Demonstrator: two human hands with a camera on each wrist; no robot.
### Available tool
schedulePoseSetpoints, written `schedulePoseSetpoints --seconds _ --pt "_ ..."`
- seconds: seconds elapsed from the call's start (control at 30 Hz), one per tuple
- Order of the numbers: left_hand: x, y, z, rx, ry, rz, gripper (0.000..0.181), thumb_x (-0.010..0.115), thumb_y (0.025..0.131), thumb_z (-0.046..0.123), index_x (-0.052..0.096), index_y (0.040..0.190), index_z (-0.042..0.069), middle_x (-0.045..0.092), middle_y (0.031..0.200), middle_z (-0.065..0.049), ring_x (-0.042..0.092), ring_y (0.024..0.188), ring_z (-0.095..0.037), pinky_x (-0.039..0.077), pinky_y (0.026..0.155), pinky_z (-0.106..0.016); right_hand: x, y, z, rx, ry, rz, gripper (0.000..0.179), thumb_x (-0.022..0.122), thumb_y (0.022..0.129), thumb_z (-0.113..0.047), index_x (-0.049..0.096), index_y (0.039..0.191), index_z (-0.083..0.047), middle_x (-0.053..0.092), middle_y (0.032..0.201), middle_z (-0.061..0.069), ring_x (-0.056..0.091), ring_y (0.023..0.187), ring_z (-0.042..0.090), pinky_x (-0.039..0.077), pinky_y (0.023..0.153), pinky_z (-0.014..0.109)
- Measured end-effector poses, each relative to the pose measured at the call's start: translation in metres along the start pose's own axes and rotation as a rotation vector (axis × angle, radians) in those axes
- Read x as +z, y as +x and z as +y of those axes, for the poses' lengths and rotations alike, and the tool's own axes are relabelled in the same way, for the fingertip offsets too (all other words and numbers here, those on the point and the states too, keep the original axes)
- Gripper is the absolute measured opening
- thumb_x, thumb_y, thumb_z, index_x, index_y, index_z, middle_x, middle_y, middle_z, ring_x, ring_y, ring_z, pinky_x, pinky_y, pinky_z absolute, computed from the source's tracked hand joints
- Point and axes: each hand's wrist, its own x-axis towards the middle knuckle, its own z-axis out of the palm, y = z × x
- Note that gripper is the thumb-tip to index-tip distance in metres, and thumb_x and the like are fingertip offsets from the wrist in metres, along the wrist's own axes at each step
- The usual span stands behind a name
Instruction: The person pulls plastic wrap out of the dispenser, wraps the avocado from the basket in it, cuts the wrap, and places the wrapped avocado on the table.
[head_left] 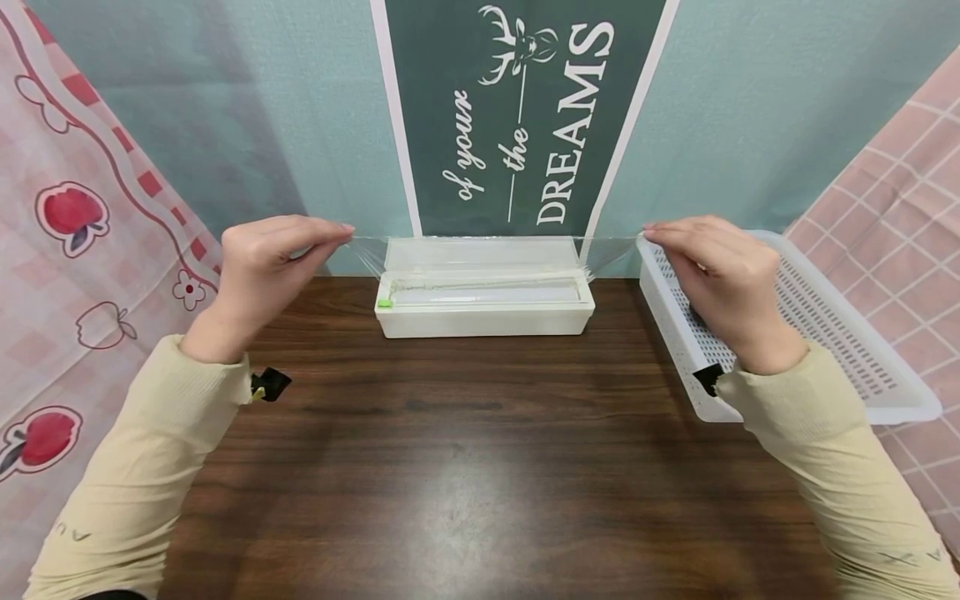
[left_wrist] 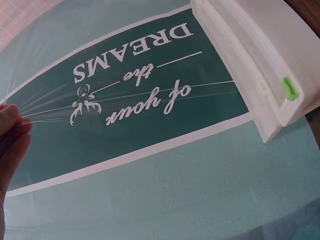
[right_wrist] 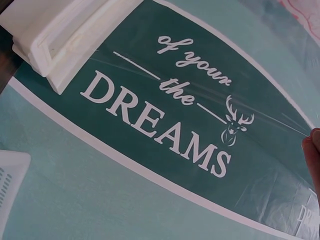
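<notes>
A white cling film dispenser box stands on the table with its lid raised at the back. Clear cling film comes out of it and stretches upward between both hands. One corner of the film is pinched between thumb and fingers of my left hand, left of the box. On the other side my right hand pinches the opposite corner. Creases in the film fan out from the left fingertips in the left wrist view. A green slide cutter sits at the box's left end.
At the right, a white perforated plastic basket lies partly under the right forearm. The dark wooden table meets a blue-green cloth backdrop with a lettered dark green panel. Patterned cloths hang at both sides.
</notes>
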Motion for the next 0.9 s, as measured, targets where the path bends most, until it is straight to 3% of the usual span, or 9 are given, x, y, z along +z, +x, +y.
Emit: schedulePoseSetpoints --seconds 0.47,0.9 --pt "-0.008 0.000 0.006 0.010 0.019 0.021 0.020 0.076 0.068 -0.005 0.075 0.084 0.007 0.071 0.078 -0.008 0.066 0.067 -0.024 0.041 0.077 -0.005 -0.004 -0.001 -0.005 -0.027 0.020 0.061 0.013 0.062 0.081 0.005 0.074 0.082 -0.002 0.070 0.080 0.014 0.064 0.071 0.032 0.047 0.084 0.018" --pt "-0.015 0.003 0.013 0.004 -0.016 0.009 0.020 0.077 0.066 -0.006 0.075 0.082 0.006 0.070 0.077 -0.009 0.065 0.065 -0.022 0.040 0.074 -0.005 -0.008 0.003 -0.014 -0.046 0.042 0.085 0.014 0.064 0.078 0.007 0.074 0.081 -0.002 0.069 0.077 0.015 0.062 0.069 0.033 0.048 0.084 0.020"
